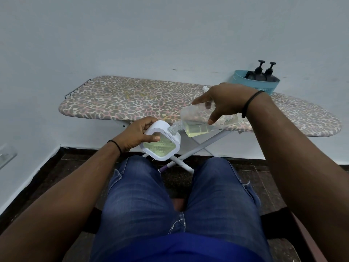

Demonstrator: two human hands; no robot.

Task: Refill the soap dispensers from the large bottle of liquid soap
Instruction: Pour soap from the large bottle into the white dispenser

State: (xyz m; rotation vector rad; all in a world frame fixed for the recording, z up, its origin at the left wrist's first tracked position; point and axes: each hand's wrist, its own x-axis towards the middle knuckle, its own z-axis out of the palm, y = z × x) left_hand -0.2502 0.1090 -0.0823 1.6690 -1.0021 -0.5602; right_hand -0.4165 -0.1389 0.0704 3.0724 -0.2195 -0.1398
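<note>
Left hand point(138, 136) grasps the soap dispenser point(160, 141): fingers curled over its top edge, thumb pressed on the clear front window. Dispenser is a rounded-square white plastic shell, glossy, with a transparent panel showing pale yellow-green liquid and a faint grid texture behind it. It is held in the air above the knees, below the counter's near edge.

Right hand point(222, 103) grips the large soap bottle point(204, 122) from above, index finger stretched out toward 9 o'clock, thumb down on the near face. Bottle is clear, flat-sided plastic, tilted with its ribbed neck down toward 8 o'clock; the neck meets the dispenser's top corner opening. Yellowish liquid pools in the bottle's lower side.

Each wrist carries 1 thin black band.

Counter point(132, 99) here is an ironing board: padded cloth cover in a grey-pink leopard-like print, rounded nose at 3 o'clock, wire rack at the 9 o'clock end, white crossed metal legs underneath.

At 1 o'clock on the board, a teal ribbed plastic basket point(264, 86) holds 2 dark pump bottles point(261, 73), black pump heads upright, standing side by side.

Person sits in blue jeans; floor is dark speckled tile, wall plain pale.
</note>
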